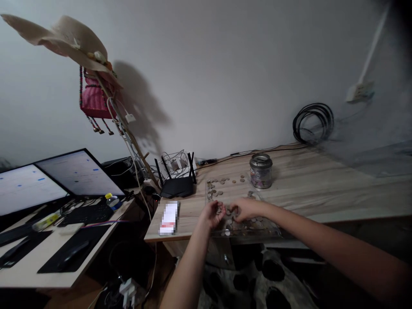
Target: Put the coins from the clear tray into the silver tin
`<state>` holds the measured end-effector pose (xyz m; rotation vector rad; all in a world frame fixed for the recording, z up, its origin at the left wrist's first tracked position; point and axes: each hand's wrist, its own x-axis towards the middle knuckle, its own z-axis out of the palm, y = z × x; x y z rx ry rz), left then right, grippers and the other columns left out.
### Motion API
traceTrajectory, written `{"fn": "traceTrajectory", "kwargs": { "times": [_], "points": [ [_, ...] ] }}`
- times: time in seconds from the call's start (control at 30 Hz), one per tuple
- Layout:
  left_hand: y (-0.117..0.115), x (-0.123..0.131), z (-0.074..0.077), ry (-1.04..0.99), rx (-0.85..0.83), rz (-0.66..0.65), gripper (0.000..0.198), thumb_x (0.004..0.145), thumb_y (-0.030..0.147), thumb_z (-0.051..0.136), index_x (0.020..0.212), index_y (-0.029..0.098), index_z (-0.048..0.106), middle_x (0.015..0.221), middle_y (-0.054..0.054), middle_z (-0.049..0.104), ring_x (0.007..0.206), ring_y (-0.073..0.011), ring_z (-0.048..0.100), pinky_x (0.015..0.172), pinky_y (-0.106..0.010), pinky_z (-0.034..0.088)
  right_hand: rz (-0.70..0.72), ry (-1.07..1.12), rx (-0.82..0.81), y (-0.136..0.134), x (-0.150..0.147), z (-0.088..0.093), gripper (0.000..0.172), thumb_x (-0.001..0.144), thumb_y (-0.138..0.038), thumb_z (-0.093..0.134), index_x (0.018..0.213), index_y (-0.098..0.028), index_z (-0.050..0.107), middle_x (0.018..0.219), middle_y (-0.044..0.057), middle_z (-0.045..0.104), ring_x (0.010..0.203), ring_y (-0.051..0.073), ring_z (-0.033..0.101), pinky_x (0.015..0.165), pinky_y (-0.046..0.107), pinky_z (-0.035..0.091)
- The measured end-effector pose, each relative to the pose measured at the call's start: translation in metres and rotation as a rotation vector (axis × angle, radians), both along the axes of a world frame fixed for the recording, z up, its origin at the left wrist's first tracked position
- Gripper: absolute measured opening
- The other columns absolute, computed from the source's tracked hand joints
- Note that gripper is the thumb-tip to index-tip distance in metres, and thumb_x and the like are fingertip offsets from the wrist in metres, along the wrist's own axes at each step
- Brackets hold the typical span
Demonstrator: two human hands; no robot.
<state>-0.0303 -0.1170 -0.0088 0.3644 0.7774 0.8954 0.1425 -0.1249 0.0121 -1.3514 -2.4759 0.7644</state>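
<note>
While left hand [213, 214] cups upward, right hand [243, 209] curls; coins [228, 232] beneath.

We take this for a home office corner, with computer screens [80, 171] and a router [177, 187] beside a sun hat [72, 38] and pink bag [96, 101].

The wood-grain worktop [309, 180] bears a clear tray [233, 191] of coins [222, 181] at the near edge, a tin [261, 172] by the tray's far right corner, a phone [169, 218] near left, a router [177, 187] far left.
</note>
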Motion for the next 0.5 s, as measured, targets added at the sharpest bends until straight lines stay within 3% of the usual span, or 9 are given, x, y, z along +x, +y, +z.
{"fn": "traceTrajectory", "kwargs": {
  "times": [0.07, 0.13, 0.3, 0.5],
  "points": [
    [0.0, 0.001, -0.001, -0.073, -0.014, 0.138, 0.012, 0.075, 0.012, 0.041, 0.065, 0.013, 0.048, 0.057, -0.001, 0.051, 0.055, -0.0071, 0.054, 0.054, -0.017, 0.047, 0.127, -0.055, 0.032, -0.006, 0.002, -0.007, 0.052, 0.045, -0.025, 0.068, 0.097, -0.016, 0.063, 0.081, 0.003, 0.059, 0.069, 0.015, 0.05, 0.059, 0.023, 0.038],
    [-0.001, 0.006, -0.001, -0.107, -0.018, 0.204, 0.013, 0.075, 0.011, 0.04, 0.065, 0.013, 0.048, 0.058, -0.001, 0.052, 0.057, -0.0072, 0.054, 0.055, -0.017, 0.047, 0.224, -0.099, 0.05, -0.01, -0.003, -0.012, 0.055, 0.048, -0.024, 0.066, 0.102, -0.017, 0.06, 0.084, 0.003, 0.058, 0.07, 0.014, 0.049, 0.059, 0.022, 0.038],
    [-0.006, 0.018, -0.004, -0.143, -0.073, 0.254, 0.015, 0.074, 0.014, 0.037, 0.07, 0.013, 0.052, 0.067, -0.006, 0.055, 0.066, -0.0106, 0.057, 0.062, -0.023, 0.049, 0.245, -0.181, -0.05, -0.008, -0.016, -0.018, 0.03, 0.052, -0.011, 0.056, 0.081, -0.016, 0.064, 0.063, -0.003, 0.056, 0.053, 0.008, 0.044, 0.05, 0.019, 0.034],
    [-0.008, 0.02, -0.009, -0.151, -0.048, 0.282, 0.014, 0.074, 0.017, 0.038, 0.073, 0.013, 0.052, 0.068, -0.006, 0.055, 0.067, -0.0119, 0.057, 0.064, -0.025, 0.049, 0.236, -0.146, -0.099, -0.005, -0.014, -0.014, 0.017, 0.051, -0.009, 0.056, 0.066, -0.013, 0.064, 0.054, -0.003, 0.055, 0.048, 0.008, 0.046, 0.046, 0.018, 0.034]
  ]
}}
